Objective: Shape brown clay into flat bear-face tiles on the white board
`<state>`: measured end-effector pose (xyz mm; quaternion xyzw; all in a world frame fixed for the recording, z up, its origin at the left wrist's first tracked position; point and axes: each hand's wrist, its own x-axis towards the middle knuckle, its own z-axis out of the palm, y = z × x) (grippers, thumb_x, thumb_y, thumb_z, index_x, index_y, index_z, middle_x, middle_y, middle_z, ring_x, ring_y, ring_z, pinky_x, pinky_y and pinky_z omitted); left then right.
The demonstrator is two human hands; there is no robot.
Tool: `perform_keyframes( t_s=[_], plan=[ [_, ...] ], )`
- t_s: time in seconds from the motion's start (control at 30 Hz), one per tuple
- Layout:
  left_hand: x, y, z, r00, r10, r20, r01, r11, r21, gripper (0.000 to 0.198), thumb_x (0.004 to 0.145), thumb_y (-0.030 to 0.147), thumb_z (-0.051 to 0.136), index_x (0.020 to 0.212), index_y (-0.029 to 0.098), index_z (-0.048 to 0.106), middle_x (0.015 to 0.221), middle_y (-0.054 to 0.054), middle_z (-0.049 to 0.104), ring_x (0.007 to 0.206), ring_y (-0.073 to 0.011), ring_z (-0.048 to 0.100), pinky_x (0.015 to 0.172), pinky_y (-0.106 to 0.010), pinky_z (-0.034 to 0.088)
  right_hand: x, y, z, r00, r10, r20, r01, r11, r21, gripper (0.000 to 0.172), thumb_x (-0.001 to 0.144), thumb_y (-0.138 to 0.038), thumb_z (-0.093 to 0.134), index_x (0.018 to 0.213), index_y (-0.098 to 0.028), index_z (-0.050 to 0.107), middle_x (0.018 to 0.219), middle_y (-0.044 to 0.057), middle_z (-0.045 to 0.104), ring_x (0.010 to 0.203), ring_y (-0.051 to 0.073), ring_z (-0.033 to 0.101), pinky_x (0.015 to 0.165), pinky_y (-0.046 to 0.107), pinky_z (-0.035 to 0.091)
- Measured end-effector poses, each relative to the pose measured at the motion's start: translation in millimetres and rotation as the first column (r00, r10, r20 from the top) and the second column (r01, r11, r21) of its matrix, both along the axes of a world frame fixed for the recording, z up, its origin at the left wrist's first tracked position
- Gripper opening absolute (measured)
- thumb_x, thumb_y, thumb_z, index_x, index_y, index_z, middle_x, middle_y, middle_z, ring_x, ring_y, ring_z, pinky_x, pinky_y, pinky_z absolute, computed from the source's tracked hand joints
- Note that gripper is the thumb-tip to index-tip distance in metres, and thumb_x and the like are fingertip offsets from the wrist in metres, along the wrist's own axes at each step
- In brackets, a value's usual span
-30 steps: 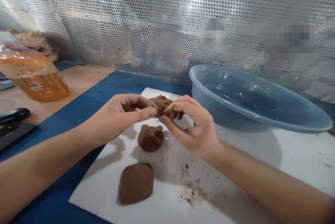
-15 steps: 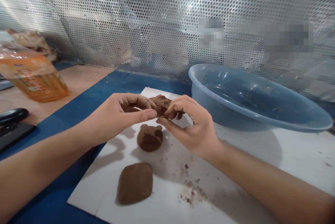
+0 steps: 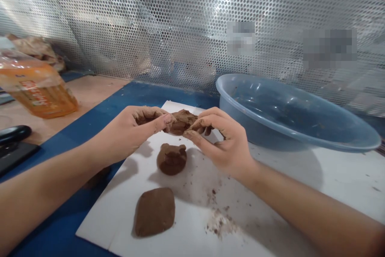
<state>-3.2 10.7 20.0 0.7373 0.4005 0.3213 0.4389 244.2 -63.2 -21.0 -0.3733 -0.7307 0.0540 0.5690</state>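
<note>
Brown clay lump [image 3: 181,122] gripped by left hand [image 3: 128,133] and right hand [image 3: 224,142], clay bear face [image 3: 171,159] below, blue basin [image 3: 240,122] beside

A rough lump of brown clay [image 3: 182,122] is pinched from both sides.

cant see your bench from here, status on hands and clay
Left hand, right hand pinching a brown clay lump. Clay bear face below it on the white board, untouched. Blue plastic basin off right.

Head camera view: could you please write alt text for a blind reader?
The left hand and right hand pinch a brown clay lump above a white board bearing a bear-faced clay piece and a clay slab, beside a blue basin.
</note>
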Motion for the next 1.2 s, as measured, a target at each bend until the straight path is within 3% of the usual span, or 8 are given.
perform_keyframes(
  t_s=[0.13,0.2,0.27,0.33,0.6,0.77,1.0,1.2],
  plan=[
    [-9,12,-0.4,0.971,0.069,-0.230,-0.022,0.980,0.198,0.074,0.099,0.093,0.052,0.097,0.028,0.085,0.095,-0.004,0.083,0.080,-0.0155,0.066,0.077,-0.030,0.060,7,5,-0.1,0.998,-0.060,-0.021,0.060,0.998,-0.016,0.031,0.111,-0.031,0.083,0.083,-0.027,0.070,0.090,0.001,0.073,0.081,0.017,0.066,0.069,0.034,0.057],
    [-15,21,0.0,0.946,0.086,-0.312,0.009,0.957,0.291,0.071,0.100,0.091,0.052,0.096,0.028,0.084,0.119,-0.005,0.086,0.101,-0.0210,0.074,0.104,-0.041,0.066,11,8,-2.2,0.997,-0.075,-0.026,0.074,0.997,-0.029,0.036,0.114,-0.034,0.079,0.080,-0.026,0.069,0.089,0.001,0.071,0.080,0.017,0.065,0.069,0.034,0.056],
    [-20,31,-0.7,0.919,0.098,-0.381,0.058,0.924,0.378,0.064,0.093,0.089,0.065,0.087,0.027,0.081,0.144,-0.005,0.082,0.133,-0.0305,0.072,0.136,-0.055,0.053,16,12,-5.4,0.996,-0.088,-0.028,0.087,0.995,-0.048,0.035,0.113,-0.035,0.081,0.081,-0.026,0.070,0.091,0.001,0.072,0.081,0.016,0.066,0.069,0.034,0.056],
    [-24,41,-3.1,0.889,0.100,-0.447,0.110,0.901,0.420,0.063,0.087,0.089,0.072,0.086,0.027,0.081,0.155,-0.006,0.077,0.148,-0.0374,0.066,0.146,-0.062,0.042,19,16,-8.7,0.994,-0.105,-0.031,0.102,0.992,-0.073,0.027,0.108,-0.034,0.087,0.086,-0.026,0.075,0.097,0.001,0.074,0.081,0.016,0.067,0.070,0.033,0.058],
    [-31,52,-17.1,0.758,0.029,-0.652,0.265,0.899,0.349,0.063,0.096,0.087,0.058,0.107,0.035,0.091,0.163,-0.002,0.077,0.151,-0.0383,0.070,0.143,-0.067,0.044,24,19,-10.9,0.995,-0.096,-0.021,0.093,0.988,-0.120,0.026,0.116,-0.045,0.079,0.098,-0.026,0.084,0.108,0.006,0.079,0.093,0.021,0.074,0.072,0.034,0.063],
    [-34,52,-20.7,0.697,0.021,-0.717,0.305,0.896,0.323,0.067,0.096,0.087,0.053,0.093,0.032,0.090,0.171,-0.004,0.072,0.166,-0.0418,0.059,0.153,-0.073,0.031,23,16,-9.3,0.997,-0.081,-0.020,0.078,0.990,-0.114,0.034,0.119,-0.042,0.072,0.089,-0.027,0.075,0.105,0.005,0.075,0.098,0.021,0.074,0.079,0.035,0.064],
    [-32,52,-19.7,0.678,0.020,-0.735,0.306,0.901,0.307,0.064,0.092,0.086,0.055,0.090,0.029,0.084,0.175,-0.007,0.068,0.169,-0.0442,0.055,0.152,-0.076,0.030,19,16,-12.8,0.996,-0.082,-0.025,0.078,0.988,-0.135,0.005,0.106,-0.030,0.087,0.104,-0.027,0.084,0.118,0.005,0.075,0.090,0.018,0.074,0.073,0.035,0.066],
    [-35,54,-18.2,0.697,0.016,-0.717,0.298,0.903,0.310,0.053,0.087,0.081,0.070,0.100,0.032,0.088,0.176,-0.007,0.068,0.166,-0.0455,0.058,0.150,-0.079,0.031,17,12,-5.9,0.999,-0.054,-0.011,0.052,0.992,-0.111,0.023,0.114,-0.040,0.080,0.095,-0.027,0.084,0.111,0.006,0.077,0.099,0.021,0.074,0.076,0.035,0.066]
  ],
)
